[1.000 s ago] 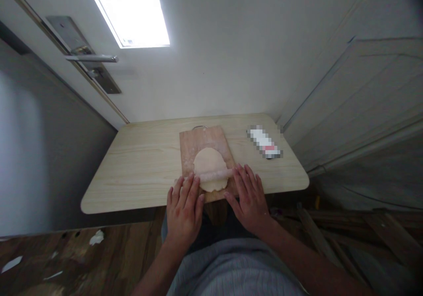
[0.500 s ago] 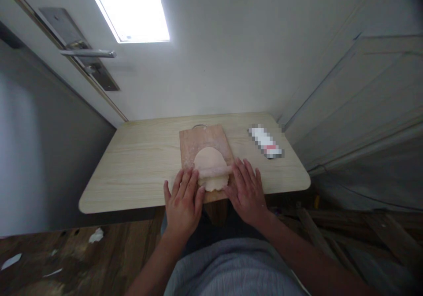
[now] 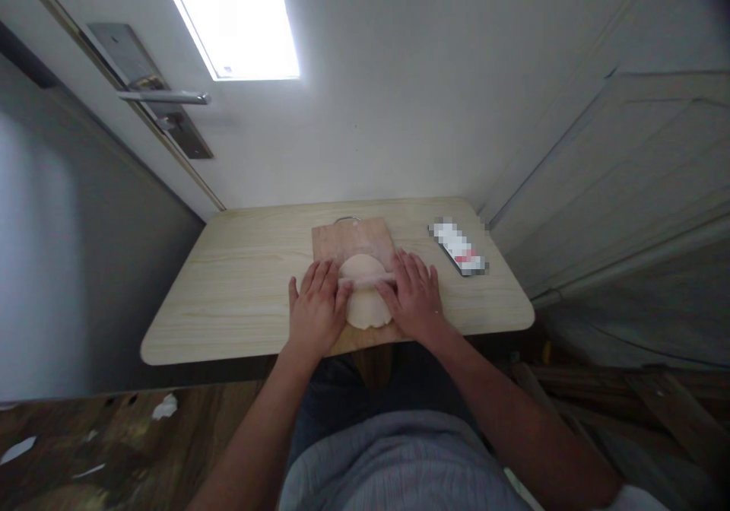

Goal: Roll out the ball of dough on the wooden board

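Left hand (image 3: 317, 304) and right hand (image 3: 416, 294): fingers extended, uncurled over the rolling pin (image 3: 368, 279), gripping nothing; even pressure should flatten the dough (image 3: 368, 311) uniformly.

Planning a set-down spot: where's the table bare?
Largest: table left of cutting board and left hand. Smaller: right front corner, bordered by pixelated object and right hand. Crowded: the board, with dough, rolling pin and both hands.
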A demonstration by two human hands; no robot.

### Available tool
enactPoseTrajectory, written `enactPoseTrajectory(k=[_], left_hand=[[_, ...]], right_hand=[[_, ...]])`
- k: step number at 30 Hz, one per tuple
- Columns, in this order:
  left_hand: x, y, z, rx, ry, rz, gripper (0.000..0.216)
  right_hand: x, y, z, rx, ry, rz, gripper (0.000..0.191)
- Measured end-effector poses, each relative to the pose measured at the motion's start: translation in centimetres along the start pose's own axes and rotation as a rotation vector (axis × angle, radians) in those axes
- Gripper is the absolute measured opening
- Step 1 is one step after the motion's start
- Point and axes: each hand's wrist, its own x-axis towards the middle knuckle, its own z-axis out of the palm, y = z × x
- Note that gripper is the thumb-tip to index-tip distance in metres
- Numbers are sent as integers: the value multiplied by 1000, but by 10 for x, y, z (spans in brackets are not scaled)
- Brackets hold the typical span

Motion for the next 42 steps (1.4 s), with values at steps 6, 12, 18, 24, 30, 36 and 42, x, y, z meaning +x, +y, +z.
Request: enactPoseTrajectory(k=[6, 12, 18, 24, 30, 36, 42], left_hand=[[31, -8, -3, 0, -82, 28, 49], [17, -9, -2, -35, -47, 42, 50], [-13, -10, 1, -69, 1, 49, 50], [-38, -12, -1, -93, 8, 69, 51], [-43, -11, -2, -98, -18, 53, 53], [-15, -8, -1, -83, -34, 12, 52], [21, -11, 2, -40, -37, 34, 52]], right_hand=[[19, -2, -2, -5, -34, 17, 60], [0, -3, -5, -10, -18, -10, 62], [-30, -7, -13, -4, -12, -61, 67], [-55, -13, -23, -19, -14, -92, 71], [-61, -13, -24, -25, -38, -91, 70], [-35, -10, -13, -9, -12, -54, 68], [-4, -8, -3, -20, -2, 5, 63]])
